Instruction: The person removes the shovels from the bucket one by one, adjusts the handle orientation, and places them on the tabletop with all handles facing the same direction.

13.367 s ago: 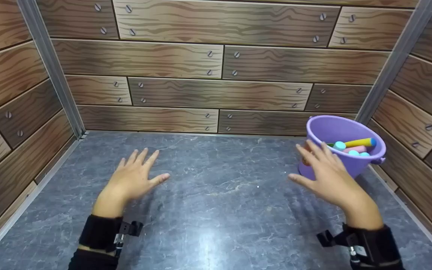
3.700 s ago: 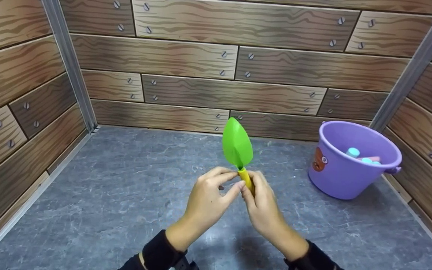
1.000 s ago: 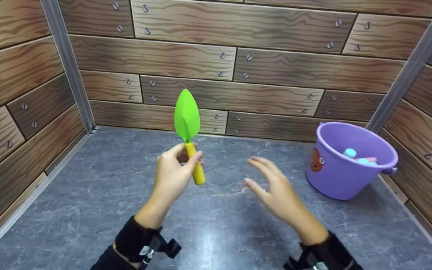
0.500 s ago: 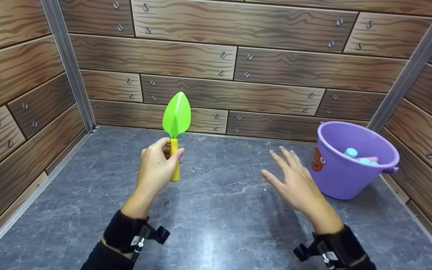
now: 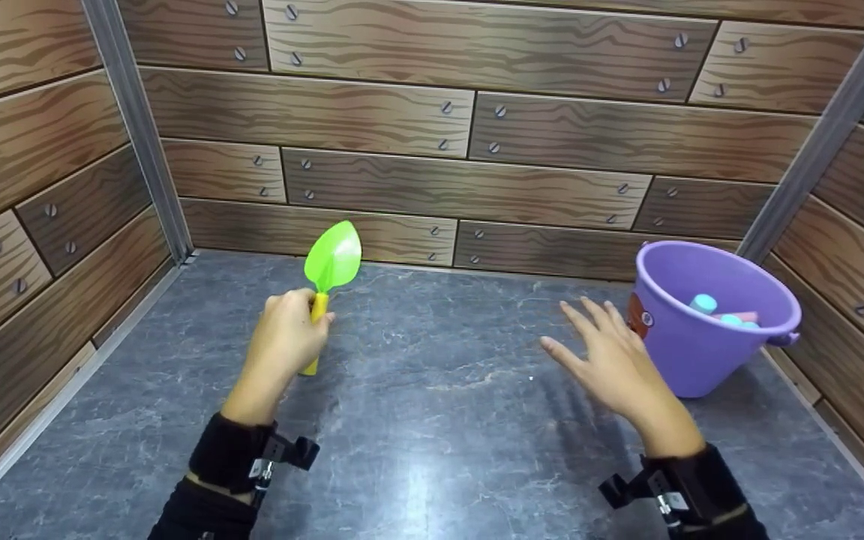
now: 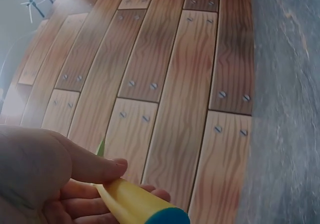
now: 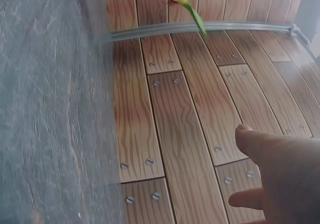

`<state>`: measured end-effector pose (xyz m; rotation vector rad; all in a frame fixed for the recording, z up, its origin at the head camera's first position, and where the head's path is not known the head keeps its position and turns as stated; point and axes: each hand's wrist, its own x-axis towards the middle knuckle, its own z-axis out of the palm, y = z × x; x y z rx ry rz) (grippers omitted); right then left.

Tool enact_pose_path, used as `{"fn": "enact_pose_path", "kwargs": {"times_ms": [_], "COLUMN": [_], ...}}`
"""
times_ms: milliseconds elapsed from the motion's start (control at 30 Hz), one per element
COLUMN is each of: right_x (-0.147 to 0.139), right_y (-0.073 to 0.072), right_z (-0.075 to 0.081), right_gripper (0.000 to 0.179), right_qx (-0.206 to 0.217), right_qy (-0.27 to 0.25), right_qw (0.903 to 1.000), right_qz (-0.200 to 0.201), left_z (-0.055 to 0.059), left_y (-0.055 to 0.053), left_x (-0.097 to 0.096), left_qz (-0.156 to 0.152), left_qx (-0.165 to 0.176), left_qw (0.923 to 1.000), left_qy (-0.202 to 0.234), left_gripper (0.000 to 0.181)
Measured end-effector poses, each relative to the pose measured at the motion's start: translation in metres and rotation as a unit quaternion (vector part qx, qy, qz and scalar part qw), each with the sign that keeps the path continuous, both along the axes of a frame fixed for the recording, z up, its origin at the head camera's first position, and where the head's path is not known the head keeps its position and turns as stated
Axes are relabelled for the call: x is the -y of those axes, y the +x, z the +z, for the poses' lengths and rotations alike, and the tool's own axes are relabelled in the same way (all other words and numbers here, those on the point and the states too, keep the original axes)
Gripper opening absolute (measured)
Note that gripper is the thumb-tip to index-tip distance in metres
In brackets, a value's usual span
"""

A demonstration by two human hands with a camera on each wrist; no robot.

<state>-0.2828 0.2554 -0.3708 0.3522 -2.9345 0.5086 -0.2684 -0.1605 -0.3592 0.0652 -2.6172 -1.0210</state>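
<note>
My left hand [image 5: 286,330] grips a toy trowel [image 5: 334,255] by its yellow handle, over the left half of the table. The green blade points up and away, leaning a little to the right. In the left wrist view the thumb lies along the yellow handle [image 6: 135,201], whose end is blue, and the fingers curl beneath it. The trowel's green blade [image 7: 196,22] also shows at the top of the right wrist view. My right hand [image 5: 612,364] holds nothing; its fingers are spread above the table, just left of a purple bucket [image 5: 694,360] that it partly overlaps.
Inside the bucket lie several things with light blue ends [image 5: 703,304] and a pink piece [image 5: 743,316]. The grey marbled table [image 5: 432,405] is bounded by wood-patterned walls [image 5: 372,180] at the back and both sides.
The trowel has come out of the bucket. Both hands held it; then the right let go and moved right toward the bucket. The left carried it left and lower, tilting the blade.
</note>
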Motion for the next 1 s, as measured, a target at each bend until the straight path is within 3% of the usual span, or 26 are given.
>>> {"fn": "enact_pose_path", "kwargs": {"times_ms": [133,367,533,833,933,1000], "right_x": [-0.005,-0.008,-0.007,-0.010,-0.010,-0.011], "right_y": [-0.003,-0.004,-0.004,-0.004,-0.003,-0.004], "right_z": [0.000,-0.001,0.000,0.000,0.000,0.000], "right_gripper": [0.085,0.083,0.083,0.088,0.090,0.090], "right_qx": [0.007,0.002,0.003,0.011,0.015,0.016], "right_qy": [0.000,0.007,0.010,0.016,0.020,0.021], "right_qw": [1.0000,0.9999,0.9999,0.9998,0.9996,0.9996], "right_qz": [-0.004,-0.007,-0.006,-0.009,-0.010,-0.011], "left_z": [-0.006,-0.020,-0.029,-0.042,-0.064,-0.094], "left_y": [-0.006,-0.014,-0.019,-0.025,-0.043,-0.068], "left_x": [0.006,0.016,0.026,0.035,0.045,0.059], "left_qz": [0.004,0.008,0.011,0.013,0.016,0.020], "left_qx": [0.035,0.051,0.086,0.109,0.109,0.100], "left_qw": [0.9992,0.9976,0.9945,0.9901,0.9886,0.9881], "left_qy": [-0.017,-0.047,-0.058,-0.088,-0.102,-0.116], "left_gripper": [0.019,0.012,0.011,0.033,0.030,0.024]}}
